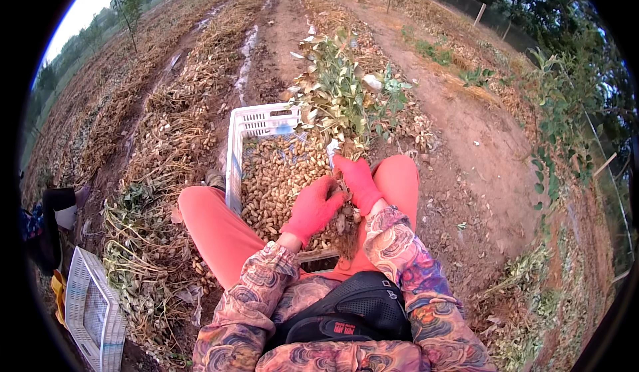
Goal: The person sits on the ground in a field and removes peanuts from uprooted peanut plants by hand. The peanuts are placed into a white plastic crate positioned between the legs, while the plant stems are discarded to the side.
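Both hands wear pinkish-red gloves and meet above the right side of a white plastic crate (pixel 233 157) that holds many unshelled peanuts (pixel 279 182). My right hand (pixel 357 177) is closed around the stems of a leafy peanut plant (pixel 339 92), whose leaves point away from me past the crate's far right corner. Its roots and some pods (pixel 347 222) hang towards my lap. My left hand (pixel 317 207) is at the root end, thumb and fingers curled against the roots; whether it grips a pod is hidden. The crate stands between my bent knees.
Rows of dried peanut plants (pixel 174 117) run away on the left, with strips of plastic film (pixel 247 57) between them. A second white crate (pixel 95 312) lies tilted at lower left, near another person's dark-clothed leg (pixel 52 222). Bare soil (pixel 479 167) and a fence (pixel 606 167) are on the right.
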A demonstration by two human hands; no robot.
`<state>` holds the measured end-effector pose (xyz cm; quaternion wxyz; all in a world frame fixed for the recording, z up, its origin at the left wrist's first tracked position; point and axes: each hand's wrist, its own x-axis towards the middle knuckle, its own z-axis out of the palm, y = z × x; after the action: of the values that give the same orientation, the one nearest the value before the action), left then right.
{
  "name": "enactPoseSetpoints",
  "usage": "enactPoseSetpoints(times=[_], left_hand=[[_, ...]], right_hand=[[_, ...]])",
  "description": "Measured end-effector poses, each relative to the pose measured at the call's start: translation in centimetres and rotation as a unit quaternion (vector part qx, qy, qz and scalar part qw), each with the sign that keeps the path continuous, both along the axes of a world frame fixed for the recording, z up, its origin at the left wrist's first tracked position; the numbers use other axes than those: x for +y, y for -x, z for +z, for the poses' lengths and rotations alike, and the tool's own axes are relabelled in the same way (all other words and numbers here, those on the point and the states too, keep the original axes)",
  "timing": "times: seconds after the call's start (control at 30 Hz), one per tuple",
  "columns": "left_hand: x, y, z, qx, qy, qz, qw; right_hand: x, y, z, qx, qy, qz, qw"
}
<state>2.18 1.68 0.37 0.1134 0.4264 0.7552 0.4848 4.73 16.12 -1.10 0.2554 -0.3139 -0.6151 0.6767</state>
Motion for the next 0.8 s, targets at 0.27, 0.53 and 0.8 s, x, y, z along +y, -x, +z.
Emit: enactPoseSetpoints(times=[0.27, 0.53, 0.8], left_hand=[[-4.7, 2.0, -0.7, -0.058, -0.018, 0.099, 0.993], [-5.0, -0.5, -0.9, 0.209, -0.052, 0.144, 0.966], [-0.9, -2.8, -1.1, 0.231, 0.047, 0.076, 0.969]], right_hand=[[1.2, 0.1, 0.7, -0.072, 0.022, -0.128, 0.989], [1.1, -0.5, 1.5, -0.044, 0.091, -0.139, 0.985], [0.8, -0.5, 1.3, -0.073, 0.07, -0.128, 0.987]])
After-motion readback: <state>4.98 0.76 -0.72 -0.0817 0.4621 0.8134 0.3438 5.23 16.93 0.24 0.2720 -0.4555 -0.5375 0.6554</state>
